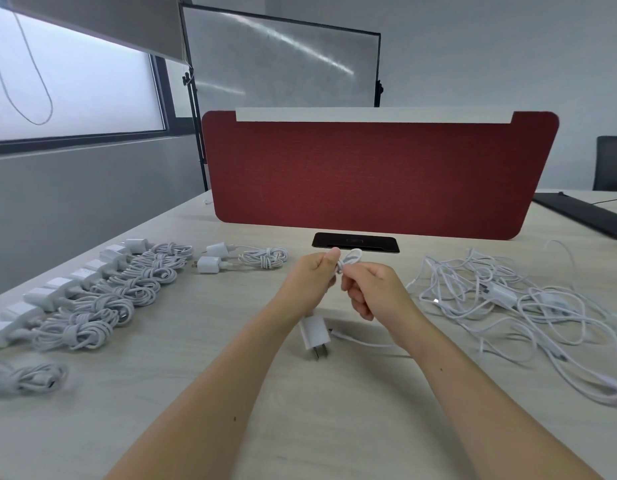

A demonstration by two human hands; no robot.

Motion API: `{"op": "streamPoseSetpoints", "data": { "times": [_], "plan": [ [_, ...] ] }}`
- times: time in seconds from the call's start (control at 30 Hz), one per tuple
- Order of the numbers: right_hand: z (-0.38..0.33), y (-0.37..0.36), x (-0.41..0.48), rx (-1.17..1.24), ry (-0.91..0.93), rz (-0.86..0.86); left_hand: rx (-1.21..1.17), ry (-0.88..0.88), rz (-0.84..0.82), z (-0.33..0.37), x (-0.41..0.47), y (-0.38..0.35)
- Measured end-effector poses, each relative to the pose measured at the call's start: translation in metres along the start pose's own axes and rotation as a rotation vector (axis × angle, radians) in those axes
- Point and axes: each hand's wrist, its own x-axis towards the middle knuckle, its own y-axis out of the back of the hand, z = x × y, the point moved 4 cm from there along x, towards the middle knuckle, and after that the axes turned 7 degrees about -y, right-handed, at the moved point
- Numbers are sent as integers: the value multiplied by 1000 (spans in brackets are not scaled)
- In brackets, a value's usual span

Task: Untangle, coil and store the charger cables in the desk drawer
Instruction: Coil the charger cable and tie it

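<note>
My left hand (312,278) grips a small coil of white cable (350,259) above the desk's middle. My right hand (371,289) pinches the same cable just beside it, fingers curled. The cable's white plug adapter (314,336) hangs below my left wrist, and its loose tail (362,341) lies on the desk under my right wrist. A tangled heap of white charger cables (521,306) spreads over the right side. Several coiled chargers (92,299) lie in a diagonal row at the left. No drawer is in view.
A red divider panel (379,174) stands across the back of the desk (300,410), with a black cable port (355,242) at its foot. Two more coiled chargers (244,259) lie left of centre. One coiled cable (26,377) sits near the left edge.
</note>
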Motion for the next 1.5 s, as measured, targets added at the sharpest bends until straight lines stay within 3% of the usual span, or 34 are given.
{"op": "streamPoseSetpoints", "data": {
  "times": [0.17,0.27,0.4,0.53,0.63,0.73,0.93,1.2,1.5],
  "plan": [
    [9,7,6,-13,-32,28,-314,45,-102,2,-5,-5],
    [13,10,9,-58,-16,65,-382,27,-68,1,-6,-6],
    [10,18,7,-226,68,243,-429,62,19,-4,-5,-7],
    [6,22,3,10,71,322,-511,137,55,-7,-5,-8],
    [9,21,3,234,32,246,-589,179,51,-7,-6,-12],
    [12,17,5,287,26,169,-637,206,56,-10,-6,-11],
    [13,11,9,252,59,136,-663,227,72,-14,-6,-10],
    [13,16,9,203,86,217,-672,185,112,-11,-8,-10],
    [17,22,14,221,1,244,-520,89,115,-10,-8,-15]
  ]
}}
